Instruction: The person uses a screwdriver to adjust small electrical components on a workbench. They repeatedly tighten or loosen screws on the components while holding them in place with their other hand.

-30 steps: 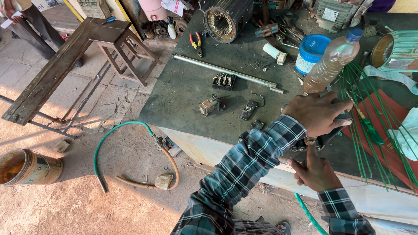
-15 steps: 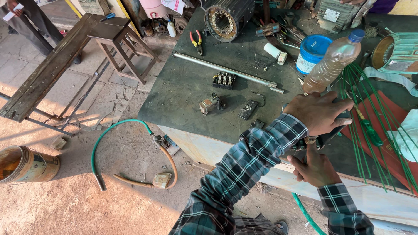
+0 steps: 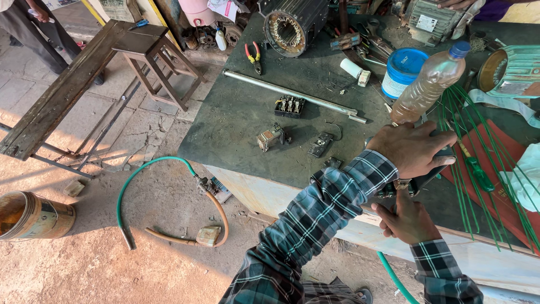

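My left hand (image 3: 413, 149) reaches across the dark green workbench (image 3: 242, 112) and closes over a black-handled tool (image 3: 430, 175) near the bench's front edge. Just below it, my right hand (image 3: 408, 220) grips the same tool's lower end from the edge side, and its fingers hide the working part. Both sleeves are blue-green plaid. Thin green wires (image 3: 478, 169) fan out to the right of my hands over a red mat (image 3: 509, 169). A plastic bottle of brownish liquid (image 3: 424, 87) stands just behind my left hand.
On the bench lie a long metal rod (image 3: 292, 95), a black terminal block (image 3: 290, 105), small metal parts (image 3: 270, 137), red-handled pliers (image 3: 254, 55), a blue tub (image 3: 404, 70) and a motor stator (image 3: 292, 25). Below are a green hose (image 3: 140, 174), a tin (image 3: 31, 215) and a wooden stool (image 3: 154, 56).
My hands have stayed at the same spot on the tool; only the view has shifted slightly.
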